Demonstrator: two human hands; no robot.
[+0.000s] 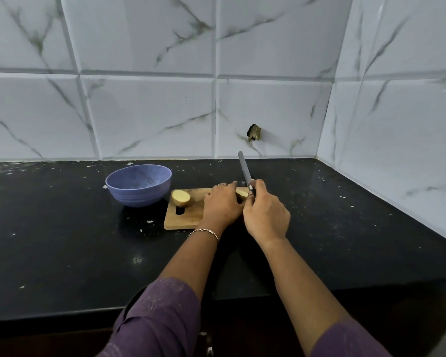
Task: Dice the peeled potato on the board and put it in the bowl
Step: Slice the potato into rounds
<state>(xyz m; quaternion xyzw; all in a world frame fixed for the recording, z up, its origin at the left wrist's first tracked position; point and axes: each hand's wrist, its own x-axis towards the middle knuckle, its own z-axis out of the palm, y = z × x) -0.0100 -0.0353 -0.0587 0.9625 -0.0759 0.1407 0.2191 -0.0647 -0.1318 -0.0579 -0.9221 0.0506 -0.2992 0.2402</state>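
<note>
Two-handed dicing, early stage. Holding right half (241, 193) at right end of the board (188, 217) under curled left hand (223, 204), stopping it rolling. Gripping knife (243, 167) in right hand (265, 215), blade tilting up and away, seemingly readying a cut. Resting left half (181, 197), cut face showing, on the board beside the bowl (139, 194), close for short transfer.
</note>
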